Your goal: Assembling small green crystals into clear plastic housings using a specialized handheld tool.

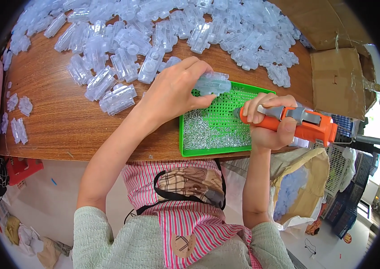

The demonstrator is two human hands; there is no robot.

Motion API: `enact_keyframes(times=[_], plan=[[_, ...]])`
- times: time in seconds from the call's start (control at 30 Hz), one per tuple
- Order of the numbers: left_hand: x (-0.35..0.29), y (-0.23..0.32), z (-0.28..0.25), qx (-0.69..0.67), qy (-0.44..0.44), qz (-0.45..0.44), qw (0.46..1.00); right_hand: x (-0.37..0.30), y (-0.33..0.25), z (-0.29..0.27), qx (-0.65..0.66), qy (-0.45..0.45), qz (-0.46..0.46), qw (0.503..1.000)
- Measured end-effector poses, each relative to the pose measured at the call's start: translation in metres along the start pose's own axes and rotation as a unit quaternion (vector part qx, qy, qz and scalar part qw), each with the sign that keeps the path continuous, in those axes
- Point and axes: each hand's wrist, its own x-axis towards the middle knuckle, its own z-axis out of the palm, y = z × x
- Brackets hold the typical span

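My left hand (pixel 179 89) holds a clear plastic housing (pixel 214 84) between thumb and fingers, over the far left part of a green perforated tray (pixel 217 151). Many small silver screws (pixel 208 134) lie heaped along the tray's near side. My right hand (pixel 273 123) is wrapped round an orange and grey electric screwdriver (pixel 309 125). Its dark tip points left over the tray, apart from the housing. Whether a screw sits on the tip is too small to tell.
A large pile of clear plastic housings (pixel 163 36) covers the far side of the brown wooden table (pixel 46 121). Cardboard boxes (pixel 338 80) stand at the right. Below the table's right edge is an open sack (pixel 318 179) with clear parts inside. A red stool (pixel 24 170) stands lower left.
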Motion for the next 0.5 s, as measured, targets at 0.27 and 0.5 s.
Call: enact_keyframes(times=[0.27, 0.5], plan=[[-0.001, 0.002, -0.002, 0.001, -0.013, -0.01, 1.0, 0.022, -0.034, 0.018, 0.044, -0.084, -0.088, 0.992], [-0.001, 0.0, -0.001, -0.003, -0.012, -0.016, 1.0, 0.049, -0.016, 0.05, 0.065, -0.184, -0.14, 0.971]])
